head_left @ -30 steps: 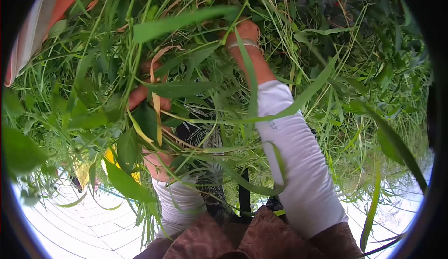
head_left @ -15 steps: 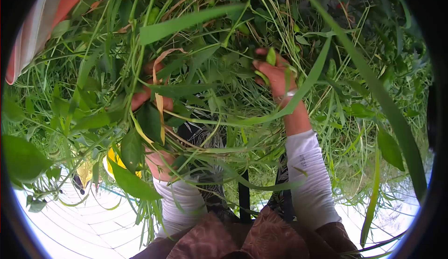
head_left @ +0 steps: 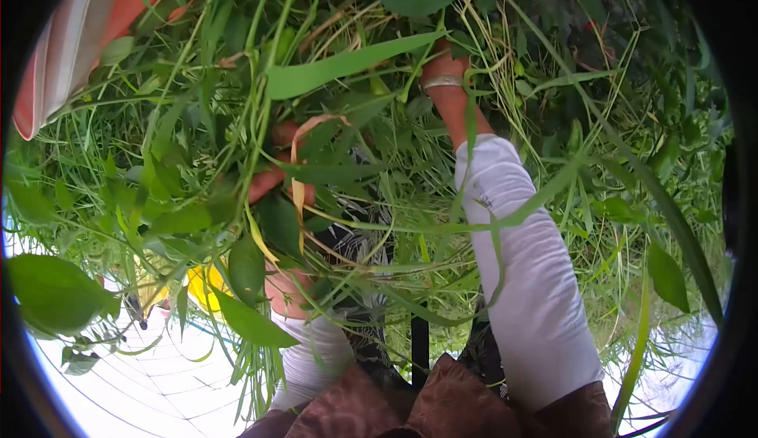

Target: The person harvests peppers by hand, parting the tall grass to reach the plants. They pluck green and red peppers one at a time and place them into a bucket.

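Note:
Behind leaves and stems on the left, my left hand (head_left: 272,181) shows only in part. Its fingers look curled, but leaves cover what is in them. A dry curled tan leaf (head_left: 298,177) and a broad green leaf (head_left: 280,221) hang in front of it. My right hand (head_left: 447,61) reaches deep into the dense plants at the top centre, a pale bangle (head_left: 442,81) at the wrist. Foliage hides its fingers and anything they hold. Dry straw-coloured stems (head_left: 474,20) stand beside it.
Long grass blades (head_left: 355,67) cross the space before my arms. A striped orange and white cloth (head_left: 71,51) hangs at the upper left. Something yellow (head_left: 207,286) shows through leaves at the lower left. A black strap (head_left: 419,339) hangs in front of me.
My right hand, which had green chili peppers in it, has moved up and away into the foliage, and its fingers are now hidden. My left hand stays among the same leaves; the view has shifted slightly.

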Demonstrator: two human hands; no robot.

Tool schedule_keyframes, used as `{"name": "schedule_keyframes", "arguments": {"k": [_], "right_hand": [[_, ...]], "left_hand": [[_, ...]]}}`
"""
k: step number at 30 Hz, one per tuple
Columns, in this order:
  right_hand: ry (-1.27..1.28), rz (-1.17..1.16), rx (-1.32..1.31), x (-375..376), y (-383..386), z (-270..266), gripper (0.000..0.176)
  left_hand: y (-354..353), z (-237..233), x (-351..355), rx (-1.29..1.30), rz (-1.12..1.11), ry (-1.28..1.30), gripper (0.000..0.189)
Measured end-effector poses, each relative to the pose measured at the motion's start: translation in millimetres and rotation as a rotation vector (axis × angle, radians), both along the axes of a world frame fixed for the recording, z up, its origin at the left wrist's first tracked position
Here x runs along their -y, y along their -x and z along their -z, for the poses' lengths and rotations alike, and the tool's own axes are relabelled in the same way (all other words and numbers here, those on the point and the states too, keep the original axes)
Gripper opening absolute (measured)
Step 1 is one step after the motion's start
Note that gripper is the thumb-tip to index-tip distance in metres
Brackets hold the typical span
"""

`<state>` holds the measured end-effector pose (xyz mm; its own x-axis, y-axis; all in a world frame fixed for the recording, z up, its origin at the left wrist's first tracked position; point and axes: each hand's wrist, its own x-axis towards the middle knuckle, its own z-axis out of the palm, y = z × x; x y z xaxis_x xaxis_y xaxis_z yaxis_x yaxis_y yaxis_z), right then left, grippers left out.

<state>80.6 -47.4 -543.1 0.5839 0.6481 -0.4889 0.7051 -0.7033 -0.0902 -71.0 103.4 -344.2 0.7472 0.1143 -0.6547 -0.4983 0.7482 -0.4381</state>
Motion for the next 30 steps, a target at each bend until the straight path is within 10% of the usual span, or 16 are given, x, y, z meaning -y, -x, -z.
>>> {"name": "schedule_keyframes", "arguments": {"k": [5,10,12,21,30], "right_hand": [[0.084,0.533,-0.57,13.2,-13.8,-33.0,0.045],[0.22,0.075,-0.623,15.7,-28.4,-33.5,0.06],[0.0,1.093,-0.773,20.4,-16.4,-28.4,0.055],[-0.488,1.465,-1.147,79.2,-9.9,-148.5,0.038],[-0.641,0.966,-0.793,59.9,-31.8,-195.2,0.029]], "left_hand": [[0.5,1.6,-2.3,-0.023,0.011,-0.016,0.032],[3.6,2.5,-1.4,-0.057,0.037,-0.031,0.032],[4.9,3.6,-0.8,-0.072,0.046,-0.032,0.032],[8.2,6.5,4.4,-0.094,0.055,-0.025,0.031],[-3.0,-14.8,-46.8,-0.03,0.027,-0.158,0.031]]}}
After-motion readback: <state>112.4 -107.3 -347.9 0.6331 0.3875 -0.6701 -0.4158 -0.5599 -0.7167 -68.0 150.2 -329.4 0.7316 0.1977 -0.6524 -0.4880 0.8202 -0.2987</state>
